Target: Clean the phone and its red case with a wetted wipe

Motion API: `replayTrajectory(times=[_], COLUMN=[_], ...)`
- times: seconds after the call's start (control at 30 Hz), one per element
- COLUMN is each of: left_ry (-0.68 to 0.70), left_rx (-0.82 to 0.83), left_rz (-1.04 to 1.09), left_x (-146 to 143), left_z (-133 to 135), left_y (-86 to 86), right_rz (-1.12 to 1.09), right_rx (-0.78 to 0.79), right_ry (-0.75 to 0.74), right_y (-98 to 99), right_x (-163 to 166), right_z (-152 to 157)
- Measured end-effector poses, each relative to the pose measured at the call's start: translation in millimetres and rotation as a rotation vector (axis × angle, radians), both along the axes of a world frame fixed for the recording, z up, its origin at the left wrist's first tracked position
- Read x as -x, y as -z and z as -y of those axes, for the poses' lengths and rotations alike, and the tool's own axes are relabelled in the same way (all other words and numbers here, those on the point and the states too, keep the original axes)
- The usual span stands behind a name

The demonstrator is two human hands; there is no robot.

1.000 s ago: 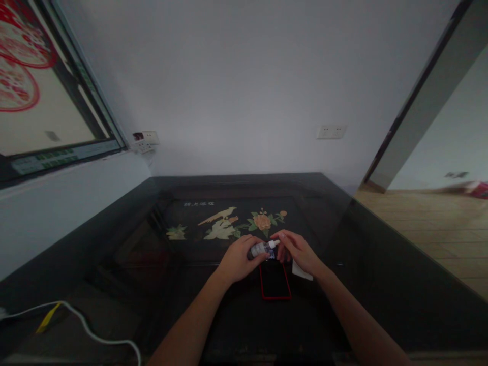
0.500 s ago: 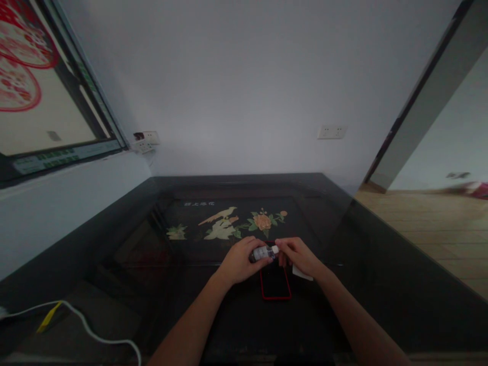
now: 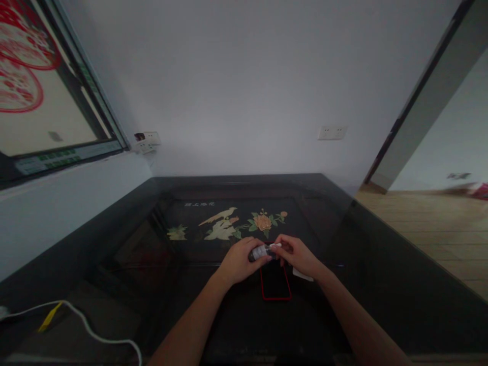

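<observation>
My left hand (image 3: 241,260) is closed around a small dark bottle (image 3: 260,252) with a pale label, tilted sideways above the table. At its right end sits a white cap (image 3: 275,246), which the fingertips of my right hand (image 3: 296,254) pinch. Just below both hands lies a phone (image 3: 276,284) with a red edge and a dark screen, its upper part hidden by the hands. A flat white item (image 3: 303,275) shows partly under my right wrist; its kind cannot be made out.
The glossy black table (image 3: 183,315) carries a bird-and-flower picture (image 3: 223,227) beyond the hands. A white cable (image 3: 91,331) with a yellow tag (image 3: 49,316) runs along the near left. Behind stands a pale wall with a socket (image 3: 332,132); a window (image 3: 49,101) is at the left.
My right fingers have moved slightly left and closed over the bottle's white cap, covering more of it. My left hand and the phone stay in place.
</observation>
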State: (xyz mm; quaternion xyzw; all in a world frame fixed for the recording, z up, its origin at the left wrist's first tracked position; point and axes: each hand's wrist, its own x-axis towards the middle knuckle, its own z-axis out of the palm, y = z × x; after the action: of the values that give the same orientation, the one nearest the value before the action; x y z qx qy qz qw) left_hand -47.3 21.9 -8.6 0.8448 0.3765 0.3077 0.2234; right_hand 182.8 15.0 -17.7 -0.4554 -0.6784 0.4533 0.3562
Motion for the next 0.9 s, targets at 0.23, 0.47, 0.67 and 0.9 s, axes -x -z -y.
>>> replayTrajectory(times=[0.23,0.47,0.67,0.9], left_ry=[0.002,0.016,0.017,-0.071], left_rx=[0.020,0.039,0.007,-0.019], left_rz=[0.004,-0.006,-0.018,-0.027], left_x=[0.0,-0.3,0.8,1.4], left_z=[0.3,-1.2,-4.1,-6.0], left_y=[-1.3,0.5,4.8,4.3], right_rz=[-0.061,-0.011,-0.019,-0.061], right_rx=[-0.030,-0.070,-0.086,-0.104], right_ry=[-0.025,-0.005,-0.018,0.030], right_y=[-4.0,-6.1,-5.2,-2.0], right_x=[3.2,3.6,4.9,3.3], right_z=[2.8,2.7,3.5,-0.1])
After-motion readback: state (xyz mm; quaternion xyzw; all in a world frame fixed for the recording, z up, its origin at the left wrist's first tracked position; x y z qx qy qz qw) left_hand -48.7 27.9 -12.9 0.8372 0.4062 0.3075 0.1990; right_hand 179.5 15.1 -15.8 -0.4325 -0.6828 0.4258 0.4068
